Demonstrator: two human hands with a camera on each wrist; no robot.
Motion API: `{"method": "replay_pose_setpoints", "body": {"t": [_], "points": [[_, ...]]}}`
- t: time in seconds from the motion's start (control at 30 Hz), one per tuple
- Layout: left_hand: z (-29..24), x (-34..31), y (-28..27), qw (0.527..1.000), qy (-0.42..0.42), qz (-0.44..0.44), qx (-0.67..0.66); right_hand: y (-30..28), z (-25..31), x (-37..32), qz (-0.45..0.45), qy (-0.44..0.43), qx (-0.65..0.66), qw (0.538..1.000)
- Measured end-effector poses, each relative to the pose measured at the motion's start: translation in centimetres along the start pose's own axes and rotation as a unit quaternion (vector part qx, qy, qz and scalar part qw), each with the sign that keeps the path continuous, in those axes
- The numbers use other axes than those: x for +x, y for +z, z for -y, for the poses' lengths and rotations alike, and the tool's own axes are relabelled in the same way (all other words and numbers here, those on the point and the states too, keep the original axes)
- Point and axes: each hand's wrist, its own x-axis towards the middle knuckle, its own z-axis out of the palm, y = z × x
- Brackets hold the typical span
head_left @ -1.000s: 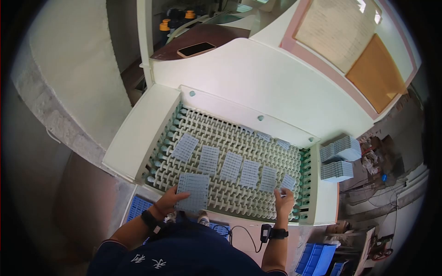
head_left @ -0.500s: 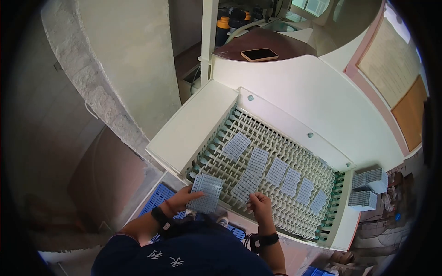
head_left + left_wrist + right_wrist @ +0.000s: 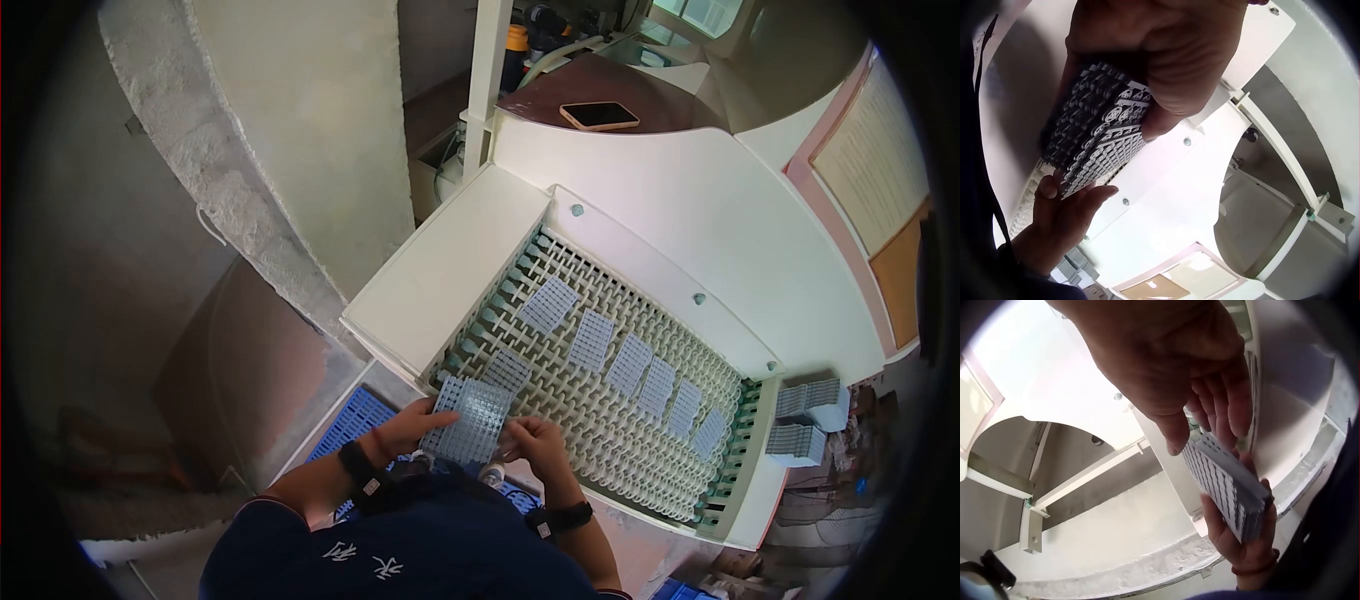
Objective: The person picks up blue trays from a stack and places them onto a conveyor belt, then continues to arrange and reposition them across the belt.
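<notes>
My left hand (image 3: 405,428) grips a stack of thin light-blue, grid-patterned panels (image 3: 465,420) at its left edge, thumb on top. In the left wrist view the stack (image 3: 1100,128) hangs below the palm with its layered edges showing. At the stack's other edge is my right hand (image 3: 538,445). Its thumb (image 3: 1175,439) and fingers stand apart around that edge in the right wrist view. Single panels lie in a slanting row on the white roller conveyor (image 3: 600,440), among them a near-left panel (image 3: 508,370) partly covered by the held stack.
More panel stacks (image 3: 797,442) stand on the conveyor's right side ledge. A phone (image 3: 600,116) lies on the brown surface behind the white housing (image 3: 640,165). Blue crates (image 3: 360,420) sit on the floor below, and a rough wall edge (image 3: 240,190) rises on the left.
My right hand has moved left from the row, set one panel on the near-left rollers, let go and come to the held stack. The head view has swung left.
</notes>
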Motion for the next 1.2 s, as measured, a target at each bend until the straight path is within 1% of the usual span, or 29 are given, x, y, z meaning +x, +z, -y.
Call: {"method": "replay_pose_setpoints", "body": {"t": [0.03, 0.07, 0.13, 0.17, 0.2, 0.33, 0.4, 0.43, 0.5, 0.53, 0.57, 0.6, 0.63, 0.67, 0.73, 0.77, 0.8, 0.83, 0.9, 0.93, 1.0, 1.03, 1.1, 1.13, 1.17, 1.2], "points": [[0.0, 0.5, 0.2, 1.000, -0.003, 0.006, 0.001, 0.3, 0.0, -0.4, 0.035, -0.011, 0.028, 0.999], [0.0, 1.0, 0.5, 1.000, 0.006, 0.009, 0.000, 0.4, 0.0, -0.5, 0.045, -0.009, -0.003, 0.999], [-0.1, 1.9, 0.9, 1.000, 0.013, 0.016, 0.000, 0.1, -0.4, -0.1, 0.021, -0.014, 0.004, 1.000], [-0.1, 2.5, 1.2, 1.000, 0.018, 0.009, 0.022, -0.1, -0.7, -0.2, 0.001, -0.018, 0.013, 1.000], [-0.1, 2.8, 1.3, 0.999, 0.026, -0.002, 0.042, -0.2, -0.5, -0.3, -0.003, -0.022, 0.013, 1.000], [-0.6, 3.3, 2.0, 0.997, 0.013, 0.008, 0.071, -1.4, 0.0, -0.8, -0.024, -0.036, 0.010, 0.999], [-0.7, 3.3, 2.1, 0.999, 0.022, -0.003, 0.030, -3.5, -0.4, -0.4, -0.118, -0.039, 0.041, 0.991], [-0.8, 3.1, 2.0, 0.999, 0.021, -0.001, 0.032, -4.3, -0.2, -0.5, -0.119, -0.040, 0.042, 0.991], [-0.9, 2.9, 1.9, 1.000, 0.011, -0.019, 0.014, -5.9, 0.7, -0.5, -0.179, -0.052, 0.015, 0.982], [-0.9, 2.8, 1.8, 1.000, 0.009, -0.017, 0.016, -6.5, 1.1, -0.6, -0.200, -0.029, -0.069, 0.977], [-0.8, 2.7, 1.8, 0.999, 0.013, -0.017, 0.025, -6.6, 1.1, -0.8, -0.202, -0.031, -0.069, 0.976], [-0.9, 2.8, 1.9, 0.999, 0.017, -0.019, 0.032, -6.6, 1.0, -1.0, -0.242, -0.053, -0.175, 0.953], [-1.0, 3.0, 2.0, 0.999, 0.018, -0.017, 0.033, -6.4, 1.1, -1.1, -0.278, -0.073, -0.280, 0.916], [-0.9, 3.2, 2.2, 0.999, 0.015, -0.007, 0.034, -5.9, 1.1, -1.2, -0.278, -0.073, -0.280, 0.916], [-0.6, 3.6, 2.9, 0.999, 0.008, 0.007, 0.035, -4.1, 1.3, -1.9, -0.184, -0.073, -0.158, 0.967], [-0.6, 4.0, 3.5, 0.999, -0.002, 0.013, 0.045, -3.6, 0.9, -1.9, -0.189, -0.072, -0.158, 0.966], [-0.5, 4.4, 4.1, 0.998, -0.011, 0.019, 0.055, -3.3, 0.3, -2.0, -0.113, -0.060, -0.094, 0.987], [-0.3, 4.7, 4.6, 0.998, -0.012, 0.025, 0.055, -3.3, 0.0, -2.2, -0.035, -0.049, -0.030, 0.998], [0.1, 5.3, 5.4, 0.998, 0.010, 0.041, 0.055, -4.3, 0.1, -2.4, -0.042, -0.064, -0.022, 0.997], [0.0, 5.5, 5.5, 0.998, 0.011, 0.043, 0.055, -5.6, -0.1, -2.5, -0.090, -0.066, -0.002, 0.994], [-0.1, 5.5, 5.3, 0.996, -0.035, 0.070, -0.032, -7.8, 0.5, -3.2, -0.177, -0.066, 0.044, 0.981], [-0.3, 5.5, 5.3, 0.996, -0.037, 0.074, -0.030, -9.5, 0.2, -3.2, -0.201, -0.067, 0.044, 0.976], [-0.7, 5.1, 5.2, 0.975, -0.058, 0.167, -0.138, -11.8, 0.1, -3.5, -0.248, -0.079, -0.018, 0.965], [-0.7, 5.1, 5.1, 0.974, -0.061, 0.170, -0.136, -12.9, -0.2, -3.8, -0.253, -0.080, -0.017, 0.964], [-0.5, 5.0, 4.9, 0.974, -0.062, 0.173, -0.131, -14.0, -0.4, -4.1, -0.296, -0.073, -0.123, 0.944], [-0.5, 5.1, 5.0, 0.975, -0.063, 0.175, -0.126, -15.1, -0.5, -4.5, -0.334, -0.065, -0.228, 0.912]]}}
